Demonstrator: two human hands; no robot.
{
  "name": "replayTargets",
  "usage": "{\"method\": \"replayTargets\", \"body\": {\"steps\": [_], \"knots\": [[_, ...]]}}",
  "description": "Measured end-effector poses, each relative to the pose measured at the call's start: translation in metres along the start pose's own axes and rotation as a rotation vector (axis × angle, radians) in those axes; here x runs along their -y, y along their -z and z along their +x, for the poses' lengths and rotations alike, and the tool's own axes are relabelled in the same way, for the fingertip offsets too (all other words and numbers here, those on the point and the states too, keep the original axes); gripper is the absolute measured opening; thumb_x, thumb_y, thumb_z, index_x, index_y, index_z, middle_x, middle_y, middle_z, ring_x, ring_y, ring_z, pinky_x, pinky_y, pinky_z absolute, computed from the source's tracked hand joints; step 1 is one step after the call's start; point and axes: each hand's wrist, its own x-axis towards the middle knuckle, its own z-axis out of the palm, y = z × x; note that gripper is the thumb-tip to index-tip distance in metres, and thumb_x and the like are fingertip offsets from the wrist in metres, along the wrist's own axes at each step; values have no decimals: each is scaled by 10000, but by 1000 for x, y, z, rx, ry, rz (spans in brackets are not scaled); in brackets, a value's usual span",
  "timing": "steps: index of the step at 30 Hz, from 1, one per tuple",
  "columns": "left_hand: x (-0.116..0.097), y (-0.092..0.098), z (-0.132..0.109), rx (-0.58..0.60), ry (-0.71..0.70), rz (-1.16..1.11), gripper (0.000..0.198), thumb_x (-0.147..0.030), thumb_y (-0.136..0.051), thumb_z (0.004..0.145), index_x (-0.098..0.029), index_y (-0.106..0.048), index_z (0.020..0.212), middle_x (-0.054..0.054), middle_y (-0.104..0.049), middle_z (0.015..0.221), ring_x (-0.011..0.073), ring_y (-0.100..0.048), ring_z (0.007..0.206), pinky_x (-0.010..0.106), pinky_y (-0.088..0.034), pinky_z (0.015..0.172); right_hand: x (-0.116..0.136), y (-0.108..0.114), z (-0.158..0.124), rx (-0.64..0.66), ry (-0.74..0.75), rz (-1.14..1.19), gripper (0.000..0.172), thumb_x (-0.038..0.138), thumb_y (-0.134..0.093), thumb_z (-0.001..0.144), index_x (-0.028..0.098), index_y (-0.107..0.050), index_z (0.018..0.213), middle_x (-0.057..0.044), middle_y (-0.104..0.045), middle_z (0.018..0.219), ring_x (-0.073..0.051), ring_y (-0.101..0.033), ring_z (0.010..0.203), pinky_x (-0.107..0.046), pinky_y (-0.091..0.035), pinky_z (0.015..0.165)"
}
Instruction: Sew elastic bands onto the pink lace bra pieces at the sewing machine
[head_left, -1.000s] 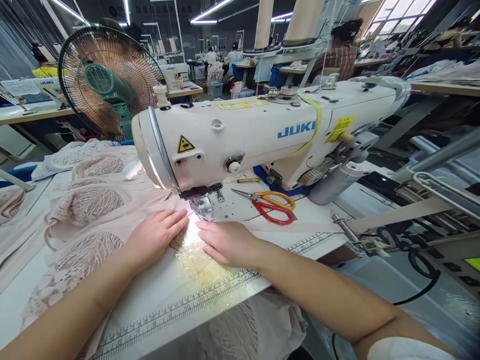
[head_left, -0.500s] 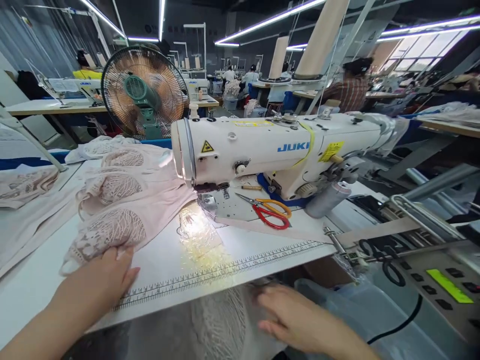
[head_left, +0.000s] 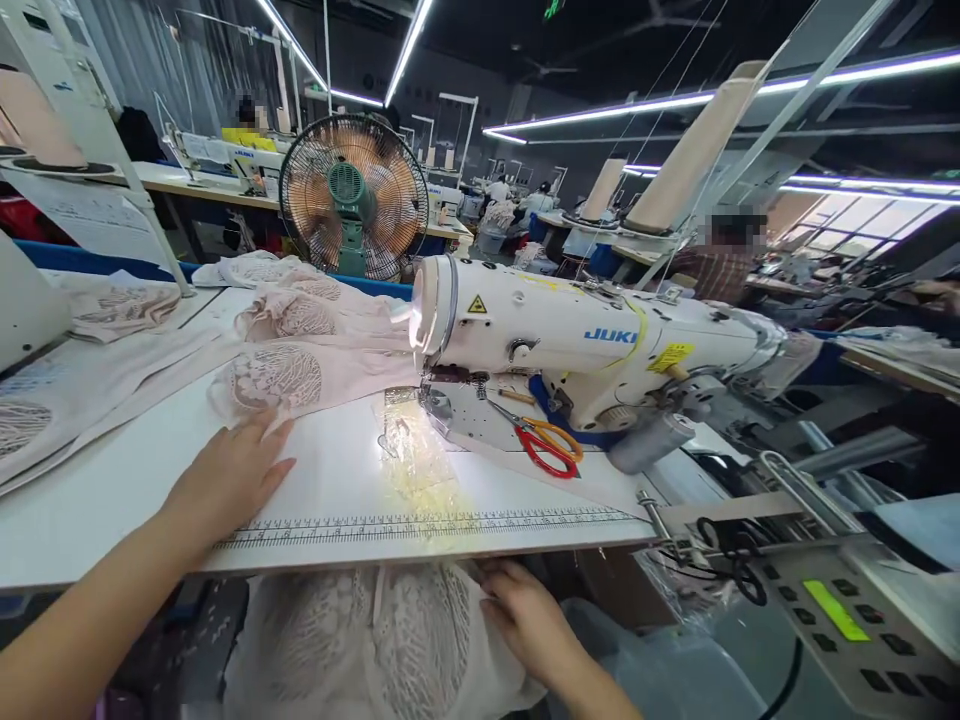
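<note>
My left hand rests on the white table with fingers stretched out, its fingertips at the lower edge of a pale pink lace bra. That bra's band reaches to the needle area of the sewing machine. Below the table's front edge, a second lace bra hangs over my lap with both cups showing. My right hand has its fingers curled on the right side of this bra, some fingertips hidden by fabric and the table edge. Red-and-orange-handled scissors lie beside the machine bed.
A printed ruler strip runs along the table front. A grey thread cone stands right of the scissors. At right are a control panel and metal feed rods. More bras lie behind; a fan stands beyond.
The view has turned, so the machine sits lower and the fan further right. The lap bra shows more, now both cups. My right hand has moved in against its side.
</note>
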Motion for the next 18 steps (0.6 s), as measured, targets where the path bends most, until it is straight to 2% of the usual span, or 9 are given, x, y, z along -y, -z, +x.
{"method": "replayTargets", "body": {"steps": [2, 3, 5, 7, 9, 12, 14, 15, 18], "knots": [[-20, 5, -30, -144, -103, -119, 434, -380, -371, 912, -160, -598, 1209, 150, -603, 1274, 294, -594, 1124, 395, -512, 906, 2, 2, -5, -43, 56, 11, 130, 125, -489, 809, 187, -602, 793, -116, -627, 1087, -250, -593, 1050, -363, -467, 907], [-32, 7, -47, -180, -138, -203, 374, -352, -388, 922, -212, -602, 1195, 106, -634, 1231, 250, -626, 1066, 337, -534, 860, 3, 5, -9, -53, 81, 6, 122, 134, -474, 818, 194, -575, 782, -114, -629, 1047, -247, -601, 1007, -366, -479, 873], [-56, 4, -79, -229, -168, -379, 273, -304, -433, 922, -277, -625, 1113, 45, -682, 1116, 188, -657, 973, 258, -542, 823, 9, 13, -19, -33, 126, 9, 131, 182, -427, 863, 206, -525, 779, -91, -631, 896, -226, -615, 838, -348, -503, 748], [-79, -10, -106, -186, -178, -503, 253, -284, -439, 922, -297, -631, 1085, 24, -704, 1048, 160, -669, 925, 211, -543, 808, 20, 26, -31, 6, 181, 54, 162, 249, -390, 909, 216, -493, 788, -58, -615, 783, -202, -597, 717, -315, -497, 653], [-99, -35, -127, -135, -224, -549, 337, -290, -431, 912, -315, -584, 1212, 28, -712, 1066, 168, -677, 927, 209, -558, 791, 34, 43, -43, 18, 244, 122, 163, 299, -394, 929, 225, -492, 821, -51, -629, 786, -194, -603, 724, -299, -497, 653], [-117, -73, -143, -95, -315, -582, 687, -406, -491, 859, -270, -258, 1491, 98, -660, 1223, 250, -658, 1036, 308, -590, 805, 59, 69, -58, 26, 361, 198, 171, 359, -423, 942, 241, -515, 861, -65, -658, 827, -196, -628, 777, -305, -502, 701], [-121, -86, -143, 17, -331, -682, 882, -512, -558, 800, -268, -115, 1522, 131, -641, 1247, 300, -651, 1047, 370, -605, 779, 72, 84, -61, 40, 464, 247, 241, 421, -407, 955, 242, -522, 843, -70, -659, 797, -191, -635, 767, -305, -500, 713], [-120, -86, -141, 119, -329, -745, 891, -535, -580, 783, -309, -127, 1516, 122, -647, 1235, 303, -656, 1029, 377, -609, 753, 78, 91, -60, 44, 514, 273, 287, 452, -387, 962, 237, -522, 829, -72, -655, 780, -186, -636, 764, -299, -498, 715], [-110, -67, -123, 418, -373, -841, 630, -519, -581, 822, -452, -363, 1409, 63, -653, 1197, 255, -659, 975, 341, -590, 679, 86, 111, -48, 15, 634, 327, 361, 483, -361, 966, 208, -528, 803, -69, -634, 749, -161, -615, 738, -264, -485, 700]]}}
